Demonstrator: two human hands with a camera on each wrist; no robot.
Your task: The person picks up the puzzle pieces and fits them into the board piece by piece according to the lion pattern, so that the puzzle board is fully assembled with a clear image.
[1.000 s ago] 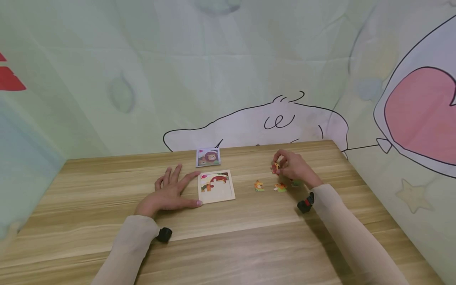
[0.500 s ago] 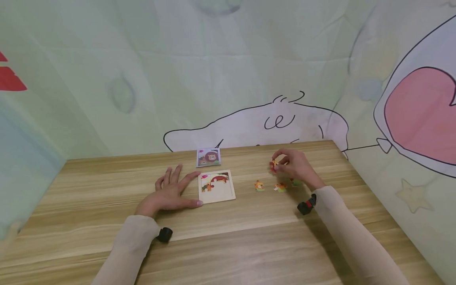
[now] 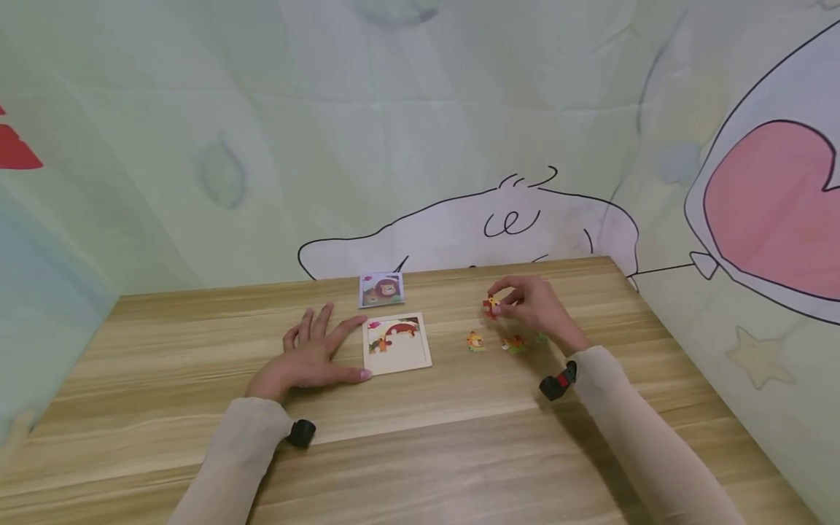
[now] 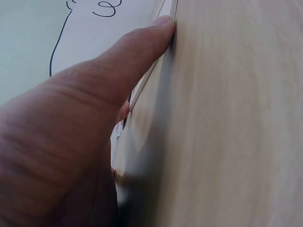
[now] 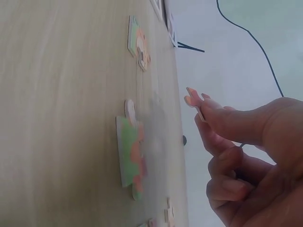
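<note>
My right hand (image 3: 534,306) pinches a red-brown and yellow jigsaw piece (image 3: 490,306) between thumb and fingers. In the right wrist view that jigsaw piece (image 5: 193,100) is off the table, tilted on edge. My left hand (image 3: 311,357) lies spread on the table; its thumb and index fingertips touch the left edge of a square wooden puzzle tray (image 3: 410,357). Joined pieces fill the tray's top and left, with bare wood at lower right. In the left wrist view the thumb (image 4: 118,61) rests against the tray's edge.
Loose jigsaw pieces lie right of the tray: an orange one (image 3: 475,341), an orange-green one (image 3: 515,343) and a green one (image 3: 542,338) partly under the right hand. A lion picture card (image 3: 383,290) lies behind the tray. A printed cloth (image 3: 420,146) hangs behind the table.
My right hand has moved left with the pinched jigsaw piece, away from the loose pieces at far right. The left hand stays at the tray.
</note>
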